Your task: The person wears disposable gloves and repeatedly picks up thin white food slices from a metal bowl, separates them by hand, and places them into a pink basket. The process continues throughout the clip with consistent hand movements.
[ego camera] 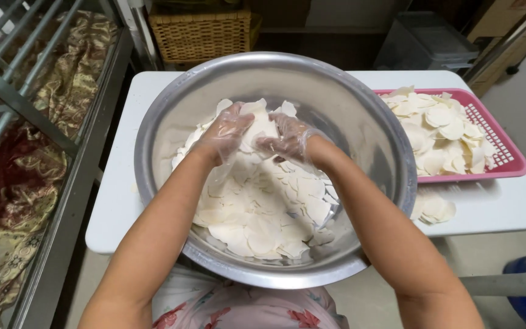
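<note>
Reaching into a large stainless-steel bowl (pixel 360 122) with both hands, each sheathed in a thin clear plastic glove. Left hand (pixel 229 131) curling partway shut, fingers bent over a small stack of pale slices (pixel 263 125) at the far side of the heap. Right hand (pixel 287 139) pressing in just beside it, fingers likewise half closed, pinching the same stack from the other side, fingertips of both hands nearly meeting.

Filling the bowl beneath and nearer than the hands: a heap of thin, round, cream-white slices (pixel 263 213), flat and matte, overlapping loosely, some with slightly ragged edges, a few curling. Sitting on a white table (pixel 117 201), bowl rim overhanging the near edge.

Lying to the right of the right hand, beyond the bowl wall: a pink perforated plastic tray (pixel 506 155) heaped with more of the same pale slices (pixel 439 134). Resting just below that tray, on the bare tabletop: a small loose pile of slices (pixel 433 208).

Standing beyond the hands, past the far table edge: a woven wicker basket (pixel 199 33), tan, rectangular. Sitting further right of it: a grey lidded plastic bin (pixel 424 42). Running along the left of the left arm: a metal-framed rack (pixel 62 183) holding patterned gold and red fabric (pixel 62 79).
</note>
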